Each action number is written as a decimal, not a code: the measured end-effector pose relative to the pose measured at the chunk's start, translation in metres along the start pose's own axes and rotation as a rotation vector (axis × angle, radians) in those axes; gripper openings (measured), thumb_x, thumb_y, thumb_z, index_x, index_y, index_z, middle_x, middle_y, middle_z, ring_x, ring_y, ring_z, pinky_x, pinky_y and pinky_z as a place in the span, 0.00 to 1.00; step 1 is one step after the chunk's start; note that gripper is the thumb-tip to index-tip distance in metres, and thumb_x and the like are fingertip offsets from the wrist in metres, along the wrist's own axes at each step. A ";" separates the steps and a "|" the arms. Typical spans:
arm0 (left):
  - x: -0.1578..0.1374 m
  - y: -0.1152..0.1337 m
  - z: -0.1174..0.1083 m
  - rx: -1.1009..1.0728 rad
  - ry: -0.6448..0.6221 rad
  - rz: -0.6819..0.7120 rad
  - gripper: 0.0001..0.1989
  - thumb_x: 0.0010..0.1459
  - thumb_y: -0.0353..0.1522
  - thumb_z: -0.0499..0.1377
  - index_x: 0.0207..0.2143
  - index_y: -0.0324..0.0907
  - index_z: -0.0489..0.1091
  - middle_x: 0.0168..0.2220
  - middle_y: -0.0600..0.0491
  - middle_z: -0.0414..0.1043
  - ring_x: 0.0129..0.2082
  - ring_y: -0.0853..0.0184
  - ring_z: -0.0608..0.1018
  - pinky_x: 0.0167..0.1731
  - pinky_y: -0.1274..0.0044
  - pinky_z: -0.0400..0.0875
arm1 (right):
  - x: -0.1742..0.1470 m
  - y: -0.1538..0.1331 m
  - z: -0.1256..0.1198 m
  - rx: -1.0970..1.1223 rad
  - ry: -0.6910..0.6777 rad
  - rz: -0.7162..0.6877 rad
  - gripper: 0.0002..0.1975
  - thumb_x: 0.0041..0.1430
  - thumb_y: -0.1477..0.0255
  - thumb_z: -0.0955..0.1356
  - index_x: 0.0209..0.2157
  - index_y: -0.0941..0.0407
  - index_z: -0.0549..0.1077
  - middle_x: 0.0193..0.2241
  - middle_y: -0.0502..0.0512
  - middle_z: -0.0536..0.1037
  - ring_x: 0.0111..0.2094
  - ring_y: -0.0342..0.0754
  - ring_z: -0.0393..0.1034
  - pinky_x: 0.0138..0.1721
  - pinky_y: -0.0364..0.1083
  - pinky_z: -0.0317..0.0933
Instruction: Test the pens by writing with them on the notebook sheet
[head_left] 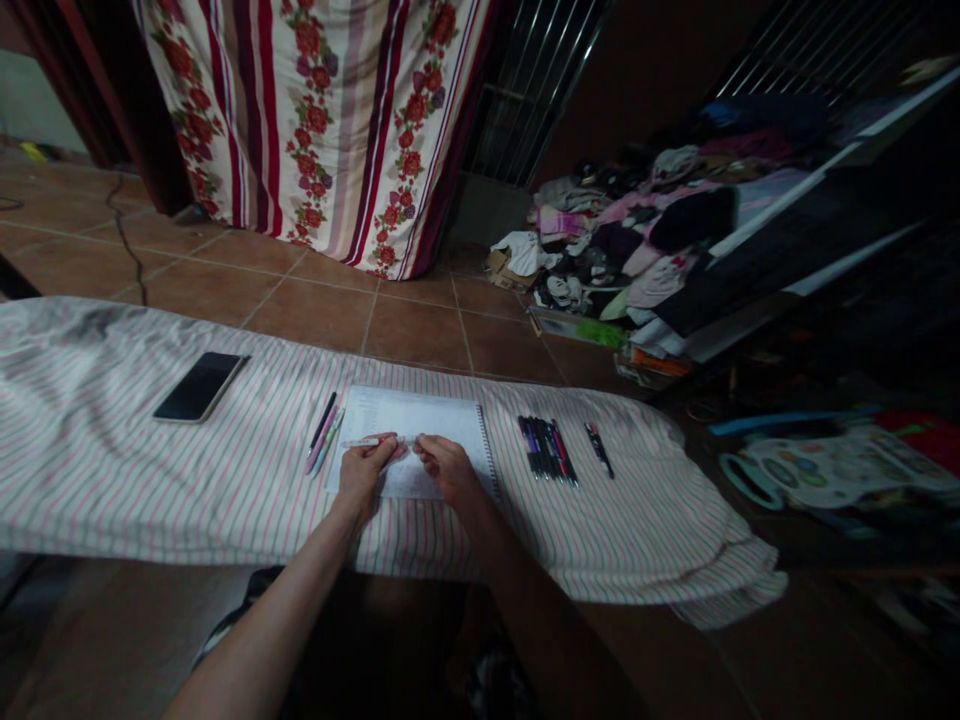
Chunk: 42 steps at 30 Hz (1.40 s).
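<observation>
Above a spiral notebook [420, 408] lying on the striped cloth, both my hands meet at a slim white pen [363, 442]. My left hand [363, 468] pinches its body, whose one end points left. At the pen's right end, the fingers of my right hand [447, 464] are closed; whether they grip a separate small part cannot be made out. Left of the notebook lie a few pens [324, 436], among them black, pink and pale green ones. To its right sits a row of several dark pens [546, 450], and farther right are a couple more pens [599, 450].
A phone [199, 387] lies on the left of the striped cloth [270, 490]. Beyond it are a tiled floor [420, 325] and a floral curtain [315, 130]. A heap of clothes [637, 235] fills the back right, with a colourful plastic item [817, 465] at the right.
</observation>
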<state>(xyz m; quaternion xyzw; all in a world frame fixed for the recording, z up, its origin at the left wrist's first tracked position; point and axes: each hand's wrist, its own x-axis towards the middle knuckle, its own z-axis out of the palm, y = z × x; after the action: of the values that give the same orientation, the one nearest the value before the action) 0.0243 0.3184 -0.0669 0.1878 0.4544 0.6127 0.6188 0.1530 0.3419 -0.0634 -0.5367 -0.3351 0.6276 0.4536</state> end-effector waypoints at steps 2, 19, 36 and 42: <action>0.001 0.000 0.000 -0.006 0.004 -0.002 0.13 0.40 0.31 0.66 0.30 0.32 0.72 0.25 0.48 0.77 0.28 0.66 0.79 0.38 0.75 0.72 | -0.002 -0.001 0.001 0.026 -0.019 -0.008 0.10 0.39 0.67 0.71 0.25 0.58 0.72 0.24 0.50 0.72 0.22 0.37 0.61 0.20 0.37 0.52; -0.001 0.004 0.002 -0.077 0.051 -0.004 0.11 0.40 0.28 0.65 0.28 0.32 0.72 0.25 0.48 0.76 0.27 0.67 0.79 0.36 0.77 0.73 | 0.003 0.005 0.001 0.155 0.001 0.019 0.13 0.41 0.69 0.71 0.32 0.57 0.71 0.28 0.51 0.74 0.23 0.38 0.65 0.21 0.36 0.58; 0.005 -0.004 0.001 -0.178 0.070 -0.030 0.09 0.40 0.27 0.66 0.25 0.32 0.71 0.24 0.51 0.74 0.26 0.70 0.77 0.40 0.76 0.72 | 0.009 0.004 -0.010 0.220 0.021 0.036 0.12 0.41 0.72 0.71 0.32 0.58 0.71 0.29 0.53 0.75 0.28 0.41 0.70 0.24 0.36 0.63; 0.006 -0.008 0.004 -0.193 0.075 -0.045 0.09 0.41 0.27 0.66 0.26 0.32 0.71 0.25 0.50 0.74 0.26 0.70 0.78 0.40 0.76 0.73 | 0.014 0.009 -0.018 0.162 0.079 -0.044 0.12 0.41 0.71 0.70 0.31 0.57 0.71 0.29 0.54 0.75 0.30 0.43 0.71 0.26 0.40 0.65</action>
<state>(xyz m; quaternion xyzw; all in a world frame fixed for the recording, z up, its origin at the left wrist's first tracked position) 0.0312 0.3238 -0.0729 0.0940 0.4205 0.6460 0.6301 0.1680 0.3508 -0.0808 -0.5149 -0.2767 0.6210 0.5221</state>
